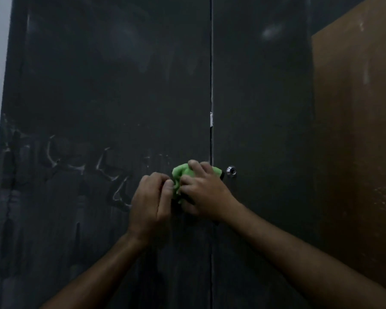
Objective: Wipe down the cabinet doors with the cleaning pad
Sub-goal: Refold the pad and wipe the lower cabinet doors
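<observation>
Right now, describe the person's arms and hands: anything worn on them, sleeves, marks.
Both forearms are bare up to the frame's edge, with no sleeve in view. The left hand and right hand wear no gloves. No ring, watch or bracelet shows on the fingers or wrists, though the light is dim and fine marks could not be told. The nails look short and unpainted.

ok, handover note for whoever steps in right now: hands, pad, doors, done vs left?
Left hand: fingers curled, pinching the left edge of the cleaning pad.
Right hand: curled over the pad, gripping it from the right.
Pad: green, bunched between both hands, in front of the seam between the doors, just left of the round metal lock.
Left door: whitish streaks and smears across its lower left part; still needs wiping.
Right door: faint smudges near the top; looks unwiped.
Done: hard to tell; no area looks plainly clean.
Left: both doors.
</observation>
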The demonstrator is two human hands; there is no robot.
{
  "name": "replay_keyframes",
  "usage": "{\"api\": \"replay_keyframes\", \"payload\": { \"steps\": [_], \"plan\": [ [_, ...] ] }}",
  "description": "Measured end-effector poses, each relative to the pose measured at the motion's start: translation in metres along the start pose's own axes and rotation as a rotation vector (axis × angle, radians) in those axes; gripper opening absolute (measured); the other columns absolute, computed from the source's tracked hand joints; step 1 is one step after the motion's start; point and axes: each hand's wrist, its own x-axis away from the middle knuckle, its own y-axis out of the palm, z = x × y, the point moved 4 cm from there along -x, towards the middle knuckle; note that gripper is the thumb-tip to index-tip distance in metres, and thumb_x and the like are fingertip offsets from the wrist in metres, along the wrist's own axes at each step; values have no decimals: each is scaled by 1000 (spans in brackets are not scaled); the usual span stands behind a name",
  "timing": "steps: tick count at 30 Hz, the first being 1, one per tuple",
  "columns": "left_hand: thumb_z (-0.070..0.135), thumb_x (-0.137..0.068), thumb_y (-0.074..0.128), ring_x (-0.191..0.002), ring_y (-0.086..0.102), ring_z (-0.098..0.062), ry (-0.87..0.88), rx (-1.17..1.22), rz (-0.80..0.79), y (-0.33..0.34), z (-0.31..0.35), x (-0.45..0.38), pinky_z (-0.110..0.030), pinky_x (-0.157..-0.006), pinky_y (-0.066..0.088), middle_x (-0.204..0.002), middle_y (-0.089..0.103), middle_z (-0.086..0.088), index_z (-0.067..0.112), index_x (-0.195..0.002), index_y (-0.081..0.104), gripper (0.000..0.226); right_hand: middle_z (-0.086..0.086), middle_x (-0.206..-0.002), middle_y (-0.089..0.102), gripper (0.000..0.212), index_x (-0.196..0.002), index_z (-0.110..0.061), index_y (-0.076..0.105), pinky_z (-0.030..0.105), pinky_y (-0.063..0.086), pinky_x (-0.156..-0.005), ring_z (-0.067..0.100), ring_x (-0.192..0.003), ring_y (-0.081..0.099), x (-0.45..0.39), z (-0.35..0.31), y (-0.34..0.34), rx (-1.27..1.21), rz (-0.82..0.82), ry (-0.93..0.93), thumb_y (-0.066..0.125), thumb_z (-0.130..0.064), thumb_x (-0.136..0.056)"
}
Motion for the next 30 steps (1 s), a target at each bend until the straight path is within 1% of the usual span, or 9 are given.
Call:
{"api": "replay_keyframes", "payload": {
  "steps": [5,9,11,13,16,20,22,26,30],
  "plan": [
    [30,-98,47,-97,53,-16,221,-293,-183,-8,-15,6,-34,-85,40,-103,60,7,19,-100,63,20,-5,-96,71,20,-82,-20,75,41,47,-90,34,-114,55,45,-32,29,-117,286,24,71,-40,-83],
    [35,-97,46,-131,51,-25,303,-509,-348,-11,-38,14,-39,-114,36,-136,58,-4,15,-130,63,42,-6,-111,64,9,-101,-18,68,33,45,-91,23,-101,49,55,3,35,-528,696,753,64,-20,-94],
    [36,-100,43,-139,48,-26,318,-576,-392,-13,-47,16,-43,-118,36,-145,56,-5,13,-140,59,50,-7,-123,59,20,-118,-18,66,31,45,-91,16,-107,45,57,21,44,-572,677,973,60,-21,-99],
    [35,-101,41,-142,48,-28,363,-638,-403,-12,-54,17,-44,-118,38,-150,55,-8,9,-146,57,54,1,-137,52,36,-134,-14,62,31,45,-98,19,-114,44,53,14,60,-506,515,889,61,-19,-99],
    [33,-101,41,-144,46,-29,433,-724,-389,-11,-59,20,-42,-118,33,-153,53,-11,5,-149,54,57,13,-148,47,44,-137,-9,60,40,46,-103,33,-120,50,75,-52,97,-434,344,724,62,-16,-93],
    [33,-101,41,-144,46,-30,461,-754,-373,-10,-58,21,-42,-116,33,-154,52,-12,4,-150,53,58,6,-150,48,47,-143,-17,58,41,49,-90,31,-110,56,119,-111,113,-337,284,483,57,-24,-97],
    [33,-101,40,-144,46,-30,456,-753,-378,-11,-57,21,-43,-116,34,-154,52,-13,4,-150,53,58,8,-146,52,44,-138,-14,63,44,49,-89,29,-109,51,108,-87,102,-263,316,546,58,-23,-95],
    [34,-101,40,-148,41,-29,446,-723,-399,-15,-53,23,-41,-120,28,-156,51,-13,4,-151,52,59,8,-155,47,48,-145,-11,55,57,32,-117,30,-136,40,75,-66,100,-314,344,899,49,-28,-100],
    [36,-102,40,-153,34,-28,467,-740,-437,-21,-55,40,-41,-125,21,-159,48,-13,4,-152,50,60,3,-165,33,52,-157,-14,37,60,25,-120,41,-153,24,120,-132,126,-355,264,548,37,-29,-108]
  ]
}}
